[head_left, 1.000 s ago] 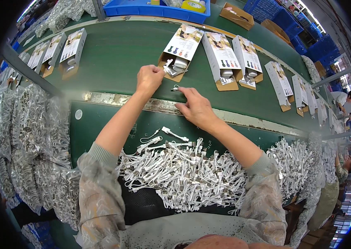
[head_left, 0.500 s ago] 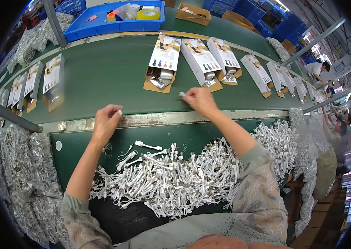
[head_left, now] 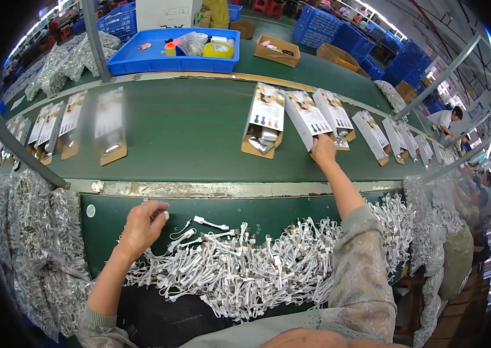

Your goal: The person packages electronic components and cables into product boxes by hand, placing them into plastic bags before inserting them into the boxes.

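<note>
A heap of short white USB cables (head_left: 245,269) lies on the green table right in front of me. Over its left end, my left hand (head_left: 144,227) is closed in a pinch, with the small white end of a cable (head_left: 166,215) showing at the fingertips. My right hand (head_left: 323,149) reaches across to the lower open end of a white printed box (head_left: 308,113), the middle one of three. Its fingertips are hidden at the flap, so what they hold does not show. Beside it, another open box (head_left: 267,110) shows a white piece and silvery wrapping inside.
More open boxes (head_left: 111,119) stand along the green belt (head_left: 187,127) on both sides. A metal rail (head_left: 222,188) divides belt from table. Beyond lie a blue tray (head_left: 170,66) with tape and a cardboard box (head_left: 277,51). Bagged bundles (head_left: 25,232) flank me; metal posts (head_left: 94,37) rise alongside.
My right hand has moved from over the belt to the middle box's opening; the white cable end it held is out of sight. My left hand has drawn back nearer the heap. The boxes have shifted right.
</note>
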Demonstrator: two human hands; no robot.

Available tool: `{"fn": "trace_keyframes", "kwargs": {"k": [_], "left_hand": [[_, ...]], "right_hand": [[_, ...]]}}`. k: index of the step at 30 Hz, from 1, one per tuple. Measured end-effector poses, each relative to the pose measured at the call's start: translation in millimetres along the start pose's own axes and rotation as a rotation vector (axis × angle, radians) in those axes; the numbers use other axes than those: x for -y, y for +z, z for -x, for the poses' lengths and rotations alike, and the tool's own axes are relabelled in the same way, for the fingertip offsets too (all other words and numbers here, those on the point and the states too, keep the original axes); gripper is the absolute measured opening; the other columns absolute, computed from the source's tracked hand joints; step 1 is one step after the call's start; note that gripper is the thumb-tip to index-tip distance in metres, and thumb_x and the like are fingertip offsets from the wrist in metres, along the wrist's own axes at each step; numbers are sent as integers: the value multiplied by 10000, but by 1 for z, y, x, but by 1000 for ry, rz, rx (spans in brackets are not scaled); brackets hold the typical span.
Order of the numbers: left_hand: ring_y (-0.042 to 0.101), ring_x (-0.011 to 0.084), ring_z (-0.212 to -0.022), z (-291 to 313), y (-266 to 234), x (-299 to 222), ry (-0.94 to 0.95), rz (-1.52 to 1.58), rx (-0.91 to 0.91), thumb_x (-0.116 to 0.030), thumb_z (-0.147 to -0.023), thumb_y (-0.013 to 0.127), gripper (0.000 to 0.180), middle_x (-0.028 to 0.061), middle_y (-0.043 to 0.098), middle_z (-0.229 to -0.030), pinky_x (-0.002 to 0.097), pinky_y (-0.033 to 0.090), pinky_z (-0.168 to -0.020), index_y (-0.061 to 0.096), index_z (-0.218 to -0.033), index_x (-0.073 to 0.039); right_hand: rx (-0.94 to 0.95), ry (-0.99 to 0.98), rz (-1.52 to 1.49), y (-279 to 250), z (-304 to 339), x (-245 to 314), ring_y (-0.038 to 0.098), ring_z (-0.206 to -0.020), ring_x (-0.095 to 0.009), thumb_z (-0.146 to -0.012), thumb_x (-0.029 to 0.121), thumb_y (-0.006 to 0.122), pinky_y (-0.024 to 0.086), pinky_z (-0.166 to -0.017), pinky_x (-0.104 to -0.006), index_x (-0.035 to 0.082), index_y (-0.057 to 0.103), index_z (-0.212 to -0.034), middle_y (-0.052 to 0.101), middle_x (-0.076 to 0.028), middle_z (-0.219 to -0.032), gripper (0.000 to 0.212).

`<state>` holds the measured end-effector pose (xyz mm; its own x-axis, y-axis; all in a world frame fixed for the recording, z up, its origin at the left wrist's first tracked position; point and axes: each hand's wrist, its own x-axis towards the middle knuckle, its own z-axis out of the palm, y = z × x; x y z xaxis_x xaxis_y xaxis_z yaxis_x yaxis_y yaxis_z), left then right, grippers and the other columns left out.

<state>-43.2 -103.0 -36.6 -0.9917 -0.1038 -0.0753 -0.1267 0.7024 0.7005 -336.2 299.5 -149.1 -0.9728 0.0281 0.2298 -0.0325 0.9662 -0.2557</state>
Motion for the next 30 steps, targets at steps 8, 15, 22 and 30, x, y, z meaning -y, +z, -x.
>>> {"fn": "trace_keyframes", "kwargs": {"k": [8,15,22,30], "left_hand": [[504,320,-1104,17,30,-18,260,-280,251,-231,-765,664,541,160,500,-1188,395,439,-918,463,-1237,-61],[574,338,-932,3,43,-30,209,-366,500,-234,-766,641,282,146,562,-996,417,464,-821,628,-995,-69],[587,376,-744,15,20,4,204,-274,341,-221,-758,607,207,163,610,-762,451,469,-661,618,-775,-14],[615,122,-740,9,-5,22,-238,694,178,-93,-830,609,141,79,648,-821,244,500,-657,605,-921,15]], "right_hand": [[808,-449,-440,-94,131,129,625,-873,-302,-781,329,640,489,-786,-380,49,641,-974,652,-160,-938,339],[1201,-588,-478,-100,184,170,624,-817,-281,-770,354,644,478,-743,-376,16,625,-995,658,-139,-872,406],[800,-649,-549,-80,190,160,617,-790,-357,-809,180,593,481,-703,-445,20,594,-916,641,-182,-787,193],[866,-739,-493,-79,159,148,635,-774,-295,-783,141,643,495,-705,-344,25,647,-916,654,-154,-838,177]]}}
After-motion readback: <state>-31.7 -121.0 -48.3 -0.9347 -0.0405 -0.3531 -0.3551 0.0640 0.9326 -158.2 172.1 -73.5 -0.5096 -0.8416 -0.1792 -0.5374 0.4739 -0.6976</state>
